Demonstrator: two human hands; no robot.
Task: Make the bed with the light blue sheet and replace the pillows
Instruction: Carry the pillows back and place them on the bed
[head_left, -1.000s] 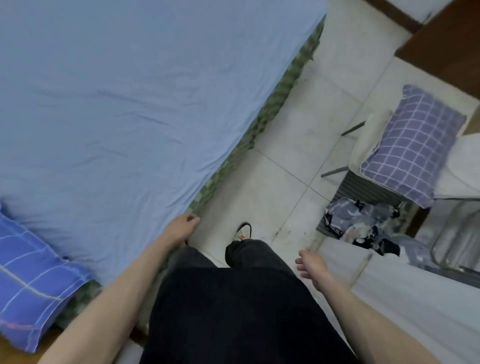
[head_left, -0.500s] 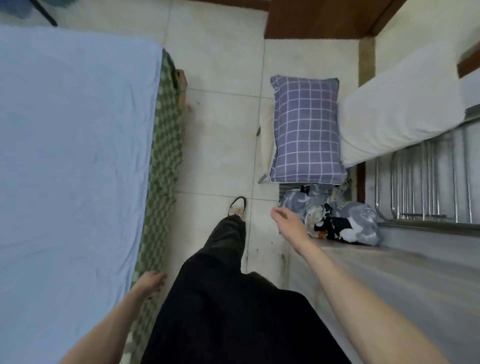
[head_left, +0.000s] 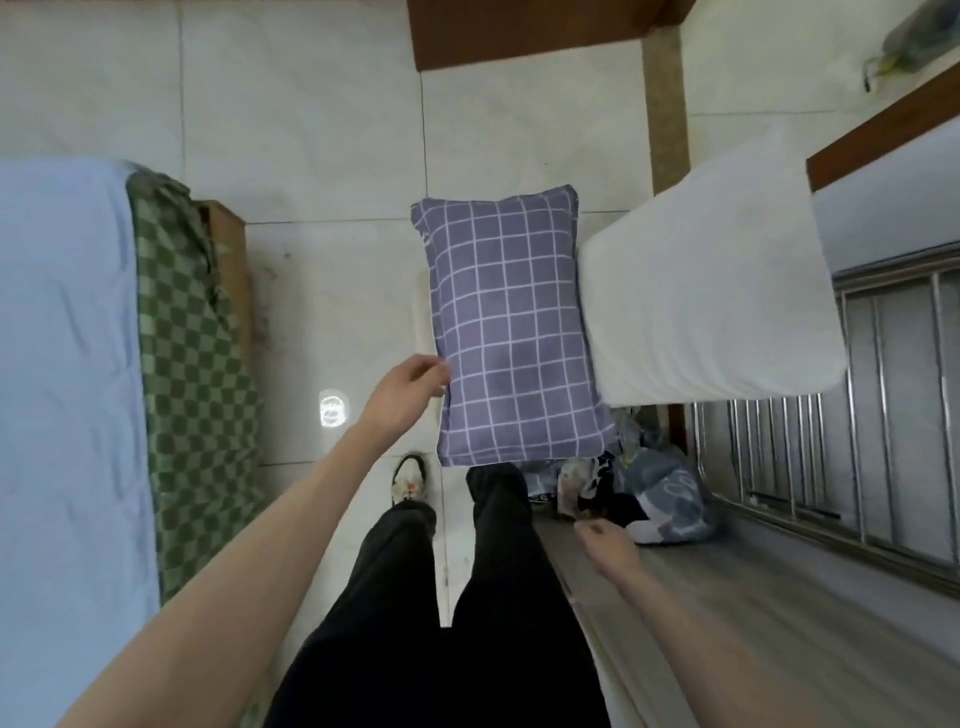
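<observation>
The light blue sheet (head_left: 62, 364) covers the bed at the left, over a green checked layer (head_left: 192, 364) that shows along its side. A purple pillow with a white grid (head_left: 509, 332) lies in the middle of the view on a pale seat (head_left: 422, 317). My left hand (head_left: 405, 395) reaches forward, and its thumb and fingers pinch the pillow's left edge near the lower corner. My right hand (head_left: 605, 540) hangs loosely curled and holds nothing, over a grey surface (head_left: 779, 623).
A white rolled cushion (head_left: 701, 301) lies against the pillow's right side. Crumpled patterned cloth (head_left: 654, 493) sits below it. A metal rail frame (head_left: 883, 415) runs along the right. My legs stand on the tiled floor (head_left: 322, 291) between bed and seat.
I turned away from the bed toward the pillow. My left hand left the bed's edge and reached the pillow's left edge. My right hand drew back and dropped lower.
</observation>
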